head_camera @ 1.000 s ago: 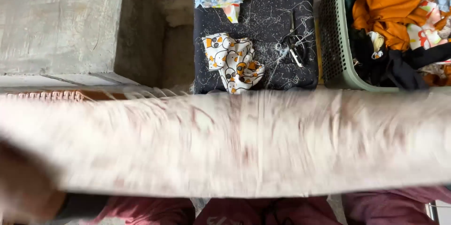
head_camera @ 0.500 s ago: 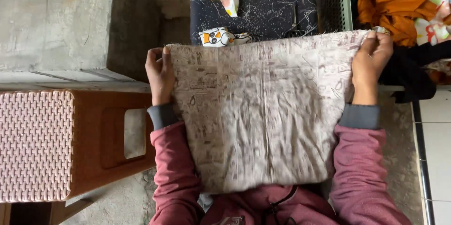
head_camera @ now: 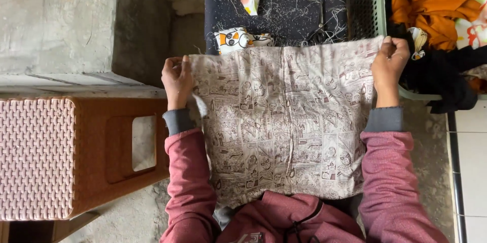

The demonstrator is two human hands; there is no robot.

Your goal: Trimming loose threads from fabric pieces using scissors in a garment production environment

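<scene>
Got my left hand (head_camera: pixel 176 79) and right hand (head_camera: pixel 389 65) each pinched shut on a top corner of this beige comic-print fabric cover (head_camera: pixel 284 126), stretched flat over my lap, brown plastic stool (head_camera: pixel 76 157) beside.

Printed cloth (head_camera: pixel 284 121) was blurred band across view second ago; was then drawn taut, flat; top corners pinched by left hand (head_camera: pixel 176 79), right hand (head_camera: pixel 389 68); stool (head_camera: pixel 76 157) revealed.

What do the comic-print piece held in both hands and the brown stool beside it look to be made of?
Comic-print piece: thin woven fabric, likely cotton, matte; it creases softly and frays at the edge. Brown stool: probably moulded plastic, slight sheen, with a woven-pattern top.
</scene>
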